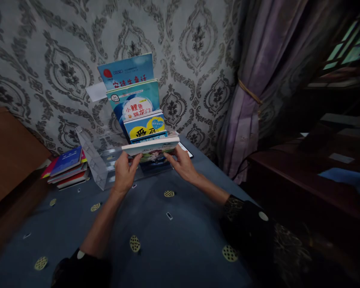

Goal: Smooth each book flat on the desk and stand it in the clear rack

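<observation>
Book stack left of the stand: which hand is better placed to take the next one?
Left, probably. The left hand grips the held book at its left edge, nearest the book stack; the right hand holds the opposite edge, farther off. Both are occupied now.

Grey damask wallpaper [198, 40] covers the wall behind the table's far edge. The table's blue cloth [180, 244] carries scattered yellow dotted rounds. Past its far right corner hangs a purple curtain [258, 80], tied back with a cord [249, 91], beside a latticed window [345, 44]. Dark wooden furniture [288, 172] stands on the right, a brown wooden panel [9, 156] on the left. The light is dim.
</observation>
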`<state>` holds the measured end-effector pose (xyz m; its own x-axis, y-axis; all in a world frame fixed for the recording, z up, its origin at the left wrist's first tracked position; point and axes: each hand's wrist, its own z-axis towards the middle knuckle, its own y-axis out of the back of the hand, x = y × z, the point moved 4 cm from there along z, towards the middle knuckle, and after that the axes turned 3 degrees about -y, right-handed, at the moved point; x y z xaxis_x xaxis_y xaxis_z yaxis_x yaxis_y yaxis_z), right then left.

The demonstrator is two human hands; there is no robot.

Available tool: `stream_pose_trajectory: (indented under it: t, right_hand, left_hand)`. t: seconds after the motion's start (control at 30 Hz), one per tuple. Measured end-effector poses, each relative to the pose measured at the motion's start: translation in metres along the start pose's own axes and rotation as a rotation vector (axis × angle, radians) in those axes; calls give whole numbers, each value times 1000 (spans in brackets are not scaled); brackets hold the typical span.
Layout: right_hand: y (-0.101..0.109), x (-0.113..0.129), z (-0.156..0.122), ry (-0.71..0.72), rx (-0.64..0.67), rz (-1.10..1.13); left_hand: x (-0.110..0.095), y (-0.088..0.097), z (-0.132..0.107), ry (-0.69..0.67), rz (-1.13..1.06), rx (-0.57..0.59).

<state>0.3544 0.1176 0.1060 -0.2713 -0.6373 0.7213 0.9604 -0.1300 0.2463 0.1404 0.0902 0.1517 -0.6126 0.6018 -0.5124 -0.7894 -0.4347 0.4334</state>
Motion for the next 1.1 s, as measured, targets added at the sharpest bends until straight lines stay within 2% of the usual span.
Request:
stream_pose_trajectory:
  t: [0.27,0.4,0.57,0.83,1.0,1.1]
  right_hand:
    - [-2,-16,-7,-48,47,-33]
    - [-2,-18,-10,-33,45,-106]
    - [-4,-19,-7,-22,-2,-141]
    - [-10,-24,-4,-55,12,-101]
    - [-4,-29,-8,-49,-135,-146]
    - [0,-32,-7,-43,-217,-144]
  left_hand:
    - [14,-17,-12,9,25,33]
    - [22,-22,-17,15,144,55]
    - [26,-20,-17,41,377,99]
    - [23,-16,-11,71,517,183]
    - [14,-25,-11,164,723,304]
    - [9,-29,-12,182,789,325]
